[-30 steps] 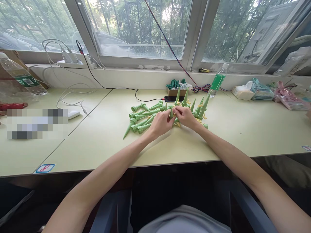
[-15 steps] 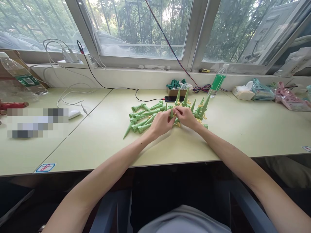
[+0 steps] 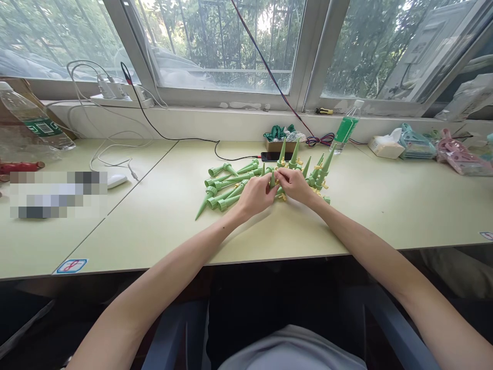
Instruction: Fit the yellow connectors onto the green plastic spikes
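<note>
My left hand [image 3: 254,196] and my right hand [image 3: 295,185] meet over the middle of a pale green table [image 3: 162,226]. Both are closed around one green cone spike [image 3: 271,180], whose tip pokes up between the fingers, with a small yellow part at it. To the left lies a pile of green spikes [image 3: 227,187] on their sides. Behind and right of my hands, several spikes with yellow fittings [image 3: 318,169] stand upright.
A black phone [image 3: 276,156] with a cable lies behind the spikes, next to a small box of green items [image 3: 281,137]. A green-labelled bottle [image 3: 344,132] stands at the right back, a tissue pack [image 3: 385,145] and bags farther right. A white mouse [image 3: 115,180] and a lying bottle [image 3: 33,122] are left.
</note>
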The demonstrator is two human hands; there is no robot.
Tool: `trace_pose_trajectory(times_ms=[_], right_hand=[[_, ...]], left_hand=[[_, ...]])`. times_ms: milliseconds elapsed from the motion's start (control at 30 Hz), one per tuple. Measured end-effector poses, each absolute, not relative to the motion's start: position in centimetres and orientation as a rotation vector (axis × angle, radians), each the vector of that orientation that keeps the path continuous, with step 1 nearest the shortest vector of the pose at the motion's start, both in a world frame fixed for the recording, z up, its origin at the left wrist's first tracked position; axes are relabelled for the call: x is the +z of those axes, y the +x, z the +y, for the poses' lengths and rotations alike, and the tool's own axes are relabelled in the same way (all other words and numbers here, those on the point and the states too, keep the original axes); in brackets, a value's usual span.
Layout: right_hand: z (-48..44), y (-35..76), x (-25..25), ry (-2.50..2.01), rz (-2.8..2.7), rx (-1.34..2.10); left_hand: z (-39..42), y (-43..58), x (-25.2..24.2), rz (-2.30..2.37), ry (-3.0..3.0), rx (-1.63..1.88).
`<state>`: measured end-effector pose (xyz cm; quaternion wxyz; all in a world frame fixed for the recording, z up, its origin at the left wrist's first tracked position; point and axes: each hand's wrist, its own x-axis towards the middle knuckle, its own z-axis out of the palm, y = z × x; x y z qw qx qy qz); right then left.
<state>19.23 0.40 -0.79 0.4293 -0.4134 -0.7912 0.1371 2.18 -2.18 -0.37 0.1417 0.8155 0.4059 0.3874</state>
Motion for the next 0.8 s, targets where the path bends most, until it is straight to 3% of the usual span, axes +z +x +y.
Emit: trace_pose_trajectory(times_ms=[800], right_hand=[[0.30, 19.11, -0.54, -1.038, -1.979, 0.344]], left_hand=[[-2.16, 2.24, -0.47, 1.181, 2.393, 1.135]])
